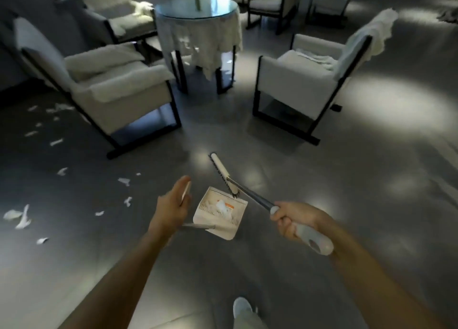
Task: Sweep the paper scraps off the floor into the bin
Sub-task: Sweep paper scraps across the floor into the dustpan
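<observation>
Where my view begins, at the bottom edge, a pale fabric shoe (241, 306) stands on the floor (347, 180), which is dark grey, smooth and glossy with soft patches of light.

I see the right hand (295, 220) curled tight round the brush (223, 172) by its pale grey moulded grip, which has a hang-hole at the butt. A thin dark metal shaft runs up-left to a long white head with short dark bristles. The head's near end sits at the far corner of the dustpan (220, 230).

That pan is white plastic, squarish, with a toothed comb ridge across it. White bits and one orange-marked piece lie inside.

On the left hand (173, 204) the fingers look nearly straight, with a slim pale strip against the palm. It is blurred, and I cannot tell whether it grips.

The paper scraps (23, 217) are white, torn and curled, scattered over the floor to the left, apart from the pan.

Farther off, the left armchair (119, 90) and right armchair (302, 80) are cream upholstery on black angular frames. Beyond them is a round glass-topped surface (198, 11) draped in creased cream cloth (198, 43).
</observation>
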Demonstrator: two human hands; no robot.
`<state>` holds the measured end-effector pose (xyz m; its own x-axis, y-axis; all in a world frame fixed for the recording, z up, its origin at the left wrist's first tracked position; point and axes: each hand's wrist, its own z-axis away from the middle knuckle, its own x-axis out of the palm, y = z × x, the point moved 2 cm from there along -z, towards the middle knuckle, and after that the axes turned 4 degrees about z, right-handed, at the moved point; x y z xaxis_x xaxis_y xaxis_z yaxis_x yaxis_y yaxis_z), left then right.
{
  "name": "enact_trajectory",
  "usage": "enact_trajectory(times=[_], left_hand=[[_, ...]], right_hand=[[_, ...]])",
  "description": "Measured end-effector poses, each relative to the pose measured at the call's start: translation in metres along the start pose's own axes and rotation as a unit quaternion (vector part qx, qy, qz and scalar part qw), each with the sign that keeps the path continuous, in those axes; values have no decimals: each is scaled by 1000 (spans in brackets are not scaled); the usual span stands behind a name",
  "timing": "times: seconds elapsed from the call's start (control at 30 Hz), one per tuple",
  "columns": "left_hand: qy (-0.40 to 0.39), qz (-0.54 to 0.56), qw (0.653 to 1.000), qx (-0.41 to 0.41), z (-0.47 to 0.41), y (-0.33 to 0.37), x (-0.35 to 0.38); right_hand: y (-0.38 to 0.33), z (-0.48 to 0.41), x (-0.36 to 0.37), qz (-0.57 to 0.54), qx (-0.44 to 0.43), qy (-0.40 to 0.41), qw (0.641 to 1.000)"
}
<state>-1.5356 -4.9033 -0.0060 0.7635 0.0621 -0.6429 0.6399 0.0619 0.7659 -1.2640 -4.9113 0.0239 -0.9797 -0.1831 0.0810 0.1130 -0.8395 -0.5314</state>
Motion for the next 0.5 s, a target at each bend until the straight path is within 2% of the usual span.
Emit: enact_trajectory(times=[0.17, 0.37, 0.5], left_hand=[[84, 9, 992, -95, 2, -53, -61], [198, -26, 964, -174, 31, -120, -125], [239, -44, 949, -200, 43, -160, -162]], right_hand=[[-52, -74, 68, 100, -15, -58, 993], [-97, -129, 165, 230, -11, -71, 971], [-117, -173, 223, 282, -5, -87, 955]])
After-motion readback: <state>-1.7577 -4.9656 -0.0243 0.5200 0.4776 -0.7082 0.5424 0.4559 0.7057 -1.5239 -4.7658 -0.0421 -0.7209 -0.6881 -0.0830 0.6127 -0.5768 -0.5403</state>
